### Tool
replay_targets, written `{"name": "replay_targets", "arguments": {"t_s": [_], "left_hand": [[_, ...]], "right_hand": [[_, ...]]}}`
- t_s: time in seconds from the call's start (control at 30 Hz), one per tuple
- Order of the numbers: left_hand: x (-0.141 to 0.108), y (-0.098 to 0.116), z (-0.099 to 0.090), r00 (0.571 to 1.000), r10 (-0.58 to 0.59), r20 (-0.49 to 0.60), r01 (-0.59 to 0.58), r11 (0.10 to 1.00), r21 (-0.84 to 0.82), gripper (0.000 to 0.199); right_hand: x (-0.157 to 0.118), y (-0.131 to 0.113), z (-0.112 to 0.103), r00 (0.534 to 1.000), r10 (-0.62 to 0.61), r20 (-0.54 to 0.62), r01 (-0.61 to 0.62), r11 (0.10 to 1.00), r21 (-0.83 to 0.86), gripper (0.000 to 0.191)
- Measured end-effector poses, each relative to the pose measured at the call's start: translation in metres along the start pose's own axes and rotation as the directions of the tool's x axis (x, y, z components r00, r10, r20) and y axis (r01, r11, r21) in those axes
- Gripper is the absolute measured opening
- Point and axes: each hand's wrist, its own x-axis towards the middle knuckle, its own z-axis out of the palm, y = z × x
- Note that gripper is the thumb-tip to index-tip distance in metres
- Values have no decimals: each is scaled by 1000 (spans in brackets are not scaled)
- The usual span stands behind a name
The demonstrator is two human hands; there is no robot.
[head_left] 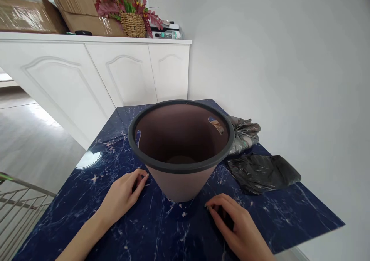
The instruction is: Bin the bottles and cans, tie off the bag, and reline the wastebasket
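A brownish-pink bin (180, 182) with a dark grey rim stands upright on the blue marbled table, its open top facing up and its inside bare. Just left of its lower wall rests my left hand (125, 193), thumb and fingers curled together with nothing visible between them. On the right, in front of the bin, lies my right hand (231, 222), its fingertips and thumb closed, also with nothing visible in them. A flat black plastic bag (264, 173) lies right of the bin. Behind it sits a knotted, filled dark bag (244, 135), partly hidden by the rim.
The blue table (144, 234) meets a grey wall on the right. White cabinets (127, 76) stand behind, carrying cardboard boxes (83, 6), a flower basket (133, 24) and plastic bottles (172, 34). A metal rack (21, 211) is at the lower left.
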Motion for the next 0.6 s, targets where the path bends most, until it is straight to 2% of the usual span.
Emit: {"name": "replay_targets", "arguments": {"t_s": [0.2,0.6], "left_hand": [[0,1,-1,999,44,-17,-44,999,14,35],[1,5,-3,999,37,-25,-36,998,50,34]], "right_hand": [[4,1,-2,998,64,21,-64,998,5,27],[2,1,-2,999,50,13,-50,999,0,25]]}}
